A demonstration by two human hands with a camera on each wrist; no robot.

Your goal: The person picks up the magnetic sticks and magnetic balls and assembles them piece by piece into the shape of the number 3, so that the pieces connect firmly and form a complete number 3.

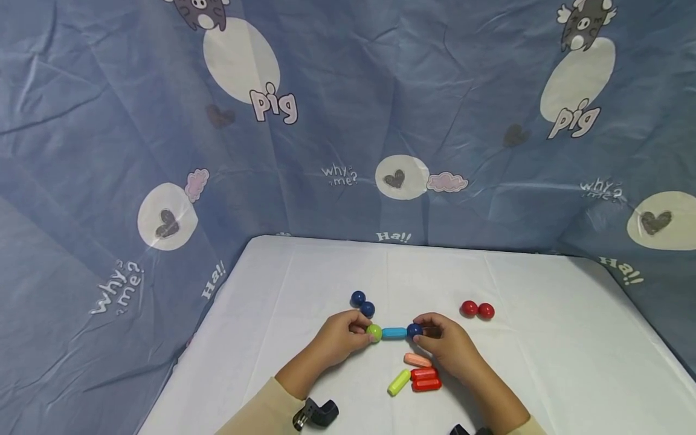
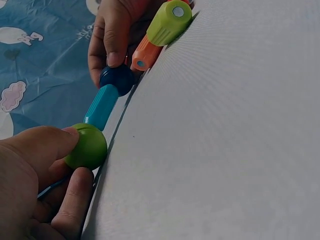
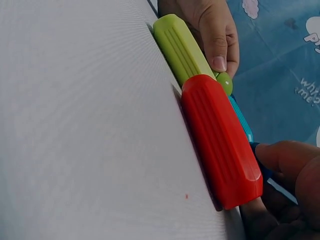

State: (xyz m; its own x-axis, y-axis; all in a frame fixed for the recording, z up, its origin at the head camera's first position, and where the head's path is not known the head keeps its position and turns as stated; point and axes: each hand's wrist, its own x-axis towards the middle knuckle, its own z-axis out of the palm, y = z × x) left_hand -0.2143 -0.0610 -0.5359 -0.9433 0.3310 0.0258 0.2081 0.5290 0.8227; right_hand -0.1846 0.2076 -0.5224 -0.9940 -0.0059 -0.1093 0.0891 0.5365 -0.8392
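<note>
A light blue magnetic rod (image 1: 394, 333) lies between a green ball (image 1: 374, 332) and a dark blue ball (image 1: 414, 330), the three joined in a straight row. My left hand (image 1: 342, 333) pinches the green ball between thumb and fingers at the left end. At the other end my right hand (image 1: 444, 341) grips the dark blue ball with thumb and fingertips. In the left wrist view the rod (image 2: 101, 107) meets both balls end to end, low over the white table. In the right wrist view a red rod (image 3: 220, 142) partly hides the row.
Two more dark blue balls (image 1: 362, 304) sit behind my left hand. Two red balls (image 1: 477, 310) touch each other at the back right. Nearer me lie an orange-pink rod (image 1: 417, 360), two red rods (image 1: 426, 379) and a yellow-green rod (image 1: 399, 383). A patterned blue cloth (image 1: 337, 133) hangs behind the table.
</note>
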